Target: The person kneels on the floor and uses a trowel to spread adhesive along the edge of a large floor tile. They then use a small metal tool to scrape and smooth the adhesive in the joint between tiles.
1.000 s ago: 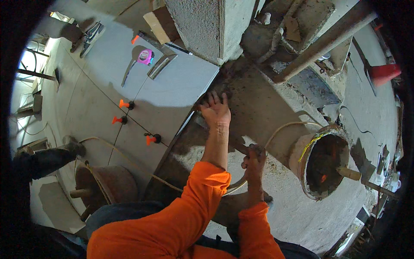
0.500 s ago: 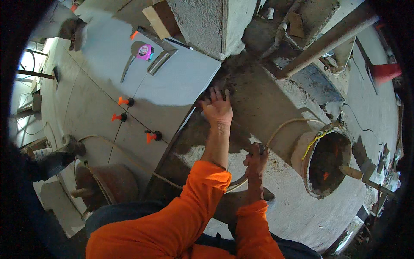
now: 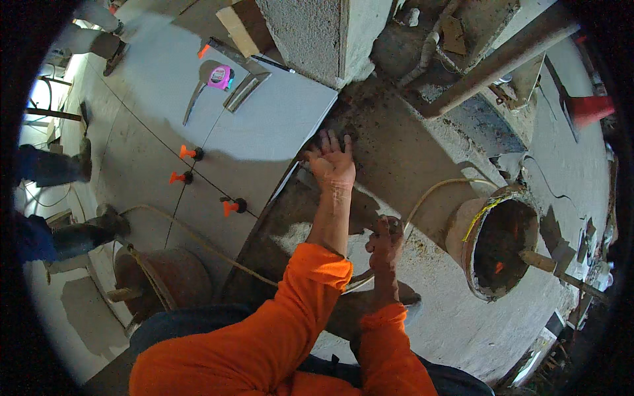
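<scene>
My left hand (image 3: 333,165) is open, palm up with the fingers spread, over the dark, rough ground beside the edge of the grey floor tiles (image 3: 257,142). Whether it touches the ground or the tile edge, I cannot tell. My right hand (image 3: 385,241) is closed with curled fingers, lower and to the right, above the patchy ground. What it may hold is hidden. A pale cord or hose (image 3: 198,239) passes beneath my left forearm and curves up toward the bucket at the right.
On the tiles lie a pink tape measure (image 3: 220,77), an angled metal tool (image 3: 247,92) and several orange tile-levelling clips (image 3: 232,206). A concrete pillar (image 3: 307,39) stands ahead. Buckets flank me, right (image 3: 460,231) and left (image 3: 178,270). Other people's legs (image 3: 49,165) show at left.
My right hand has shifted slightly down and left; my left hand stays nearly in place. At the left, another leg has come into view, and the feet at the upper left have moved.
</scene>
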### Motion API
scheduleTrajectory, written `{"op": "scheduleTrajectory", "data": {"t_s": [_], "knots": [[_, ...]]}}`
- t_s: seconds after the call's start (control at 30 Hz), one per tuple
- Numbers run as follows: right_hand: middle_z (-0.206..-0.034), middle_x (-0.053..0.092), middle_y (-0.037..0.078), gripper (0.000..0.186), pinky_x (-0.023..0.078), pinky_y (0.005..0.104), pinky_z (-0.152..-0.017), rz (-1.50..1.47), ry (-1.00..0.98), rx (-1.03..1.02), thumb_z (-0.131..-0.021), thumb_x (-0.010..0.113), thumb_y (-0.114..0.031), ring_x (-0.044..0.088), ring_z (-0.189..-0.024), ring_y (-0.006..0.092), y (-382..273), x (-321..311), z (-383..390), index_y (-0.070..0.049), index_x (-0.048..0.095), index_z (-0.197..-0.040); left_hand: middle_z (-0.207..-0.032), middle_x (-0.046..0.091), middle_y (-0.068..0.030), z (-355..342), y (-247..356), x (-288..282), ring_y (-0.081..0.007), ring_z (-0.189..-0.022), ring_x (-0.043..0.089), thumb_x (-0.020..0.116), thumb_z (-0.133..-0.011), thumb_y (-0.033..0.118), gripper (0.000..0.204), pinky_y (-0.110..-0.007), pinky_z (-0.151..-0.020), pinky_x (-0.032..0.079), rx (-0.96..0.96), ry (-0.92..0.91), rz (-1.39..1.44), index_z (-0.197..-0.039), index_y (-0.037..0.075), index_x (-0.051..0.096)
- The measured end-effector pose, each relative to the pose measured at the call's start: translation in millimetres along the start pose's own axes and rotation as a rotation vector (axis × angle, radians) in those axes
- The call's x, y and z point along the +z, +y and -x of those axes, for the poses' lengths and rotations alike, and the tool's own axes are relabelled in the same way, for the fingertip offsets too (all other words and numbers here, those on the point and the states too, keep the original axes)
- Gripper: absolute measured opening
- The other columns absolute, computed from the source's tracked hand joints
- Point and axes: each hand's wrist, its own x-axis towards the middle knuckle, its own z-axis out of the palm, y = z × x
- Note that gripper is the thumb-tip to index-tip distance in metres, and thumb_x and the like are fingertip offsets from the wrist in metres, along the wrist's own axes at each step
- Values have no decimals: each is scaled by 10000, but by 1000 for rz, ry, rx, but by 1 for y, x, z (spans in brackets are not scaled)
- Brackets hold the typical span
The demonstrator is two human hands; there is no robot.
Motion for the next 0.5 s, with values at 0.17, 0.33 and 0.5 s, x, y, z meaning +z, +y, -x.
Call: {"op": "scheduleTrajectory", "data": {"t_s": [0.17, 0.33, 0.5], "knots": [[-692, 497, 2, 181, 271, 208, -378, 84, -81, 54, -970, 618, -242, 366, -458, 50, -1, 2, 3, -104, 509, -1016, -1642, 228, -19, 2, 1, 2, -229, -1515, 208, 272, -1025, 583, 678, -574, -1201, 188, 0, -34, -4, -1585, 288, 28], [-728, 491, 8, 232, 297, 239, -381, -27, -5, -56, -971, 633, -262, 396, -488, 70, 0, 2, 3, -73, 515, -1034, -1647, 211, -16, 4, 1, 1, -228, -1520, 193, 289, -1040, 550, 659, -551, -1208, 182, -6, -38, -9, -1586, 285, 32], [-752, 517, 20, 221, 284, 223, -374, 77, -79, -45, -974, 612, -255, 400, -487, 63, 2, 1, 1, -70, 526, -1058, -1642, 229, -17, 4, 1, 4, -222, -1519, 196, 281, -1041, 554, 647, -550, -1209, 176, -20, 5, 30, -1587, 280, 67]]}}
